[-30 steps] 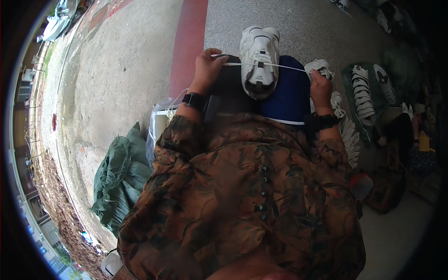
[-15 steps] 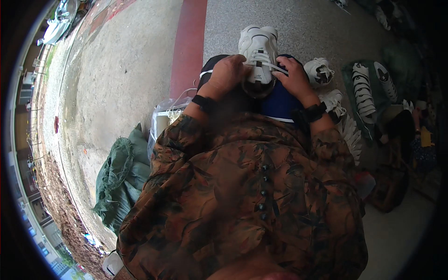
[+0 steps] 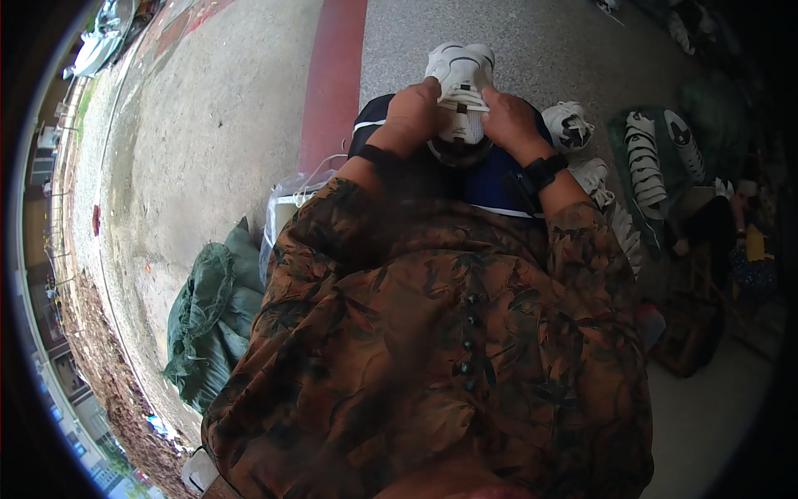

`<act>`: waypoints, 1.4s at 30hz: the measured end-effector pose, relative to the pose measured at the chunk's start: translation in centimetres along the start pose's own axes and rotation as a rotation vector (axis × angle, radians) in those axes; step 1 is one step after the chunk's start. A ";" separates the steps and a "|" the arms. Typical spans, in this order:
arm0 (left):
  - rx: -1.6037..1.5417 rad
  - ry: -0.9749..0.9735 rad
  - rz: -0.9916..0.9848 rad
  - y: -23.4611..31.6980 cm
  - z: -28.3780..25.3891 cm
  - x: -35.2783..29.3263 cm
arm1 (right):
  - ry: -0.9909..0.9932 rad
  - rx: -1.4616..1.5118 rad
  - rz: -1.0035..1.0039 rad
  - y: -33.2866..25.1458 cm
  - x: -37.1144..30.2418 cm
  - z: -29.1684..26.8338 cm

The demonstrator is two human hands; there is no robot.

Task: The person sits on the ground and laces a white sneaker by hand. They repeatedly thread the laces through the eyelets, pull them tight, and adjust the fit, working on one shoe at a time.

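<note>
Both hands are closing on a white shoe [image 3: 459, 91] resting on the person's lap: the left hand [image 3: 413, 115] is curling round its left side, the right hand [image 3: 509, 119] is pressing fingers against its right side. Compared with half a second ago, the hands are sitting slightly nearer the toe. The shoe's long axis is running away from the body, toe pointing far, toward the grey pavement [image 3: 515, 33]. More white shoes [image 3: 573, 125] are lying to the right.

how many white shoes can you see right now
5 at least: one white shoe on the lap between both hands, two on the ground to its right, two on the green mat. Others may be hidden.
</note>
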State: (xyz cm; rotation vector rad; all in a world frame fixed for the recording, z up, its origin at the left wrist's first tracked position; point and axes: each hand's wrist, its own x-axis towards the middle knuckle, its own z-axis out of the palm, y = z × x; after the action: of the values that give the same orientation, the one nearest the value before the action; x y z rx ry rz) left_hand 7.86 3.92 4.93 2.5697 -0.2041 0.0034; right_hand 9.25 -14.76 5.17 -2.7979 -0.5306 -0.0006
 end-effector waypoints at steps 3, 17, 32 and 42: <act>-0.155 0.071 0.067 -2.2 0.6 1.0 | 0.055 0.056 0.003 0.6 0.3 0.3; -0.233 0.007 0.082 -1.9 0.7 -0.4 | -0.144 0.339 0.024 1.4 3.0 -0.8; -0.292 0.148 0.146 -1.7 1.7 -0.6 | -0.379 0.530 0.008 0.9 4.4 -0.7; -0.279 0.216 0.279 -1.2 1.6 -1.3 | -0.197 0.253 -0.148 0.2 3.8 -0.9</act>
State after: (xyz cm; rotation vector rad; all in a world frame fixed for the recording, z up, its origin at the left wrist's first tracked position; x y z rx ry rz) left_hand 6.73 4.21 2.86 2.2251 -0.4451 0.3317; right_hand 12.89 -13.84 6.14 -2.5196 -0.7289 0.2925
